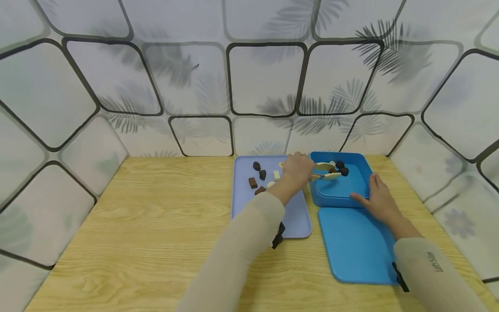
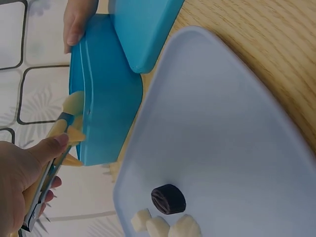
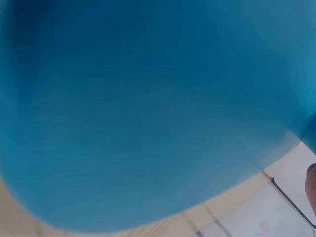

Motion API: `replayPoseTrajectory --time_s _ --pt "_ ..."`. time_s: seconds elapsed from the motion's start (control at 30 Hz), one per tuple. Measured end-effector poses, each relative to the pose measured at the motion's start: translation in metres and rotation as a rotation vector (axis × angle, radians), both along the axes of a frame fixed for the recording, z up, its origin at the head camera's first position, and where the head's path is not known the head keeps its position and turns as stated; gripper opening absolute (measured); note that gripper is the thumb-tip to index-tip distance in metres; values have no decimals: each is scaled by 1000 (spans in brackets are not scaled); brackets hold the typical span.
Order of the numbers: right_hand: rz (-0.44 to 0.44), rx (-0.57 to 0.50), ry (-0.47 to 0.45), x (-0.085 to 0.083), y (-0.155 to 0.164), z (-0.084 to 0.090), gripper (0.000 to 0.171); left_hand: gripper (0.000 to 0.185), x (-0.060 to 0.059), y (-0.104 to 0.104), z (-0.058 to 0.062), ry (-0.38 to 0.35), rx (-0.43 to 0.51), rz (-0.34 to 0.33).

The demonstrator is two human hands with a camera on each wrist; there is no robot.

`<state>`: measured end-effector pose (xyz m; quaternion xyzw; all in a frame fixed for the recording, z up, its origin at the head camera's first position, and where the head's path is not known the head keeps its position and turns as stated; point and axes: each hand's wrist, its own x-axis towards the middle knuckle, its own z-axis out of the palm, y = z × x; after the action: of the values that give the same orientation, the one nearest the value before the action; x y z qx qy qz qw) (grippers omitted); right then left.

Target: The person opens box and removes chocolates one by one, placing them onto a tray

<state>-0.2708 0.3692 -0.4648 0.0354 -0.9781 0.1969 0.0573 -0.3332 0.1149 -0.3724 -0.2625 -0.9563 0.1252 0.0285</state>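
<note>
My left hand [image 1: 298,168] grips a pair of tongs [image 2: 47,173] with cream-coloured ends. The tong ends reach over the left wall of a blue box [image 1: 341,202], near dark and brown chocolates [image 1: 340,164] inside it. Whether the tongs pinch a piece cannot be told. My right hand [image 1: 380,203] rests against the box's front right corner, thumb by the front rim and fingers along the right side. On the lilac tray [image 1: 294,225], left of the box, lie dark chocolates [image 1: 256,166], brown pieces [image 1: 252,183] and white pieces [image 1: 276,175]; the left arm hides part of it.
A flat blue lid [image 1: 356,247] lies on the wooden table [image 1: 156,225] directly in front of the box. Blue plastic [image 3: 148,123] fills most of the right wrist view. Behind the table stands a patterned wall covering [image 1: 265,80].
</note>
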Motion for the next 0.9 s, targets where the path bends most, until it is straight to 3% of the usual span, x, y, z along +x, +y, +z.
replayPoseTrajectory --time_s 0.27,0.53,0.9 --pt "12 12 5 -2 2 -1 104 43 2 -17 -6 56 41 -13" --pt "0 9 3 0 3 -3 105 41 7 -33 -3 75 93 -15" --pt "3 17 7 -1 4 -3 105 36 9 -19 1 23 6 -30"
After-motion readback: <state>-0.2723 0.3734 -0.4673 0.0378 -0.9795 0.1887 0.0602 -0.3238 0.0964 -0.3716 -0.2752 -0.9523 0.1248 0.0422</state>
